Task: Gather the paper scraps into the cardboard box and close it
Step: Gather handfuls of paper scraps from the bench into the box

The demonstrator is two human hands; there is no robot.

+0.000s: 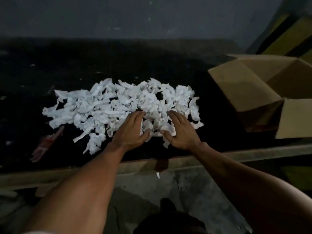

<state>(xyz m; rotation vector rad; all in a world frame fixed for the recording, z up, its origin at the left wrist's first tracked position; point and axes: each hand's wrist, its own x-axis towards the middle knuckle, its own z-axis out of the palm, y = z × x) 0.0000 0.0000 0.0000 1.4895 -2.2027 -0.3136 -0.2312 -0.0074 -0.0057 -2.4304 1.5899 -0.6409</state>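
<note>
Gaping cardboard box (244, 92) near paper scraps (118, 102)

Left hand (132, 130): palm down, fingers extended together, thumb spread inward.
Right hand (181, 130): mirrored pose (thumbs nearly facing), fingers straight.
Arms: bare, stretched forward, converging.

A dark, almost black desk (118, 56) is seen under dim light, its surface scuffed and flecked with pale specks. Behind the desk a plain grey wall (118, 17) is found, marked with a few faint light spots. Beyond the desk's far right corner a slanted surface (285, 38) banded in yellow and black is shown. The desk's near edge is formed by a worn, pale strip (253, 153). Below that edge a grey concrete floor (194, 191) is seen, blotched and partly shadowed.
</note>
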